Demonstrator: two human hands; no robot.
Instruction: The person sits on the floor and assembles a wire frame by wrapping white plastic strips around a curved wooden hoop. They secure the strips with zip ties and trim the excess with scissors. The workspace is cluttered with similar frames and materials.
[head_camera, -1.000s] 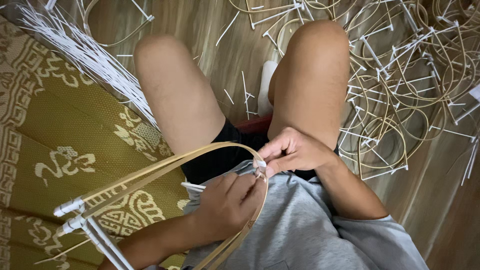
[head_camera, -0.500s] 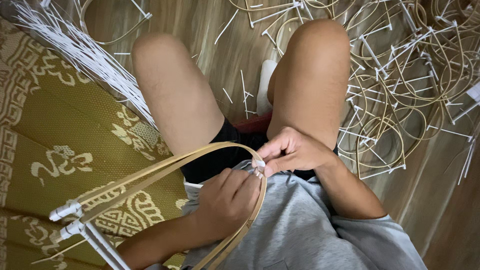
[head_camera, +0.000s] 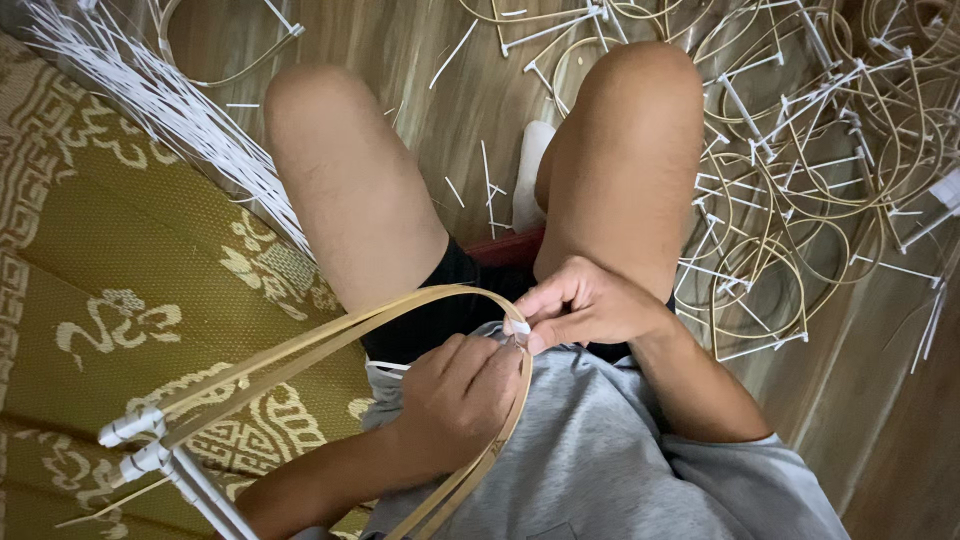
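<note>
A thin tan bamboo strip (head_camera: 330, 335) bends into a loop over my lap. My left hand (head_camera: 458, 395) grips the curved part of the loop near my waist. My right hand (head_camera: 580, 303) pinches a small white plastic tie (head_camera: 520, 328) at the top of the bend, thumb and forefinger closed on it. At the loop's far left end, white ties (head_camera: 130, 428) bind the strips together. My bare knees (head_camera: 620, 120) frame the hands from above.
A pile of finished bamboo loops with white ties (head_camera: 800, 150) covers the wooden floor at right. A fan of long white ties (head_camera: 150, 100) lies at upper left on a green and cream patterned mat (head_camera: 100, 300). Cut white tie ends (head_camera: 480, 170) litter the floor between my legs.
The hands keep their hold; the loop's left end with the white ties has dropped slightly lower in view. Little else has moved.
</note>
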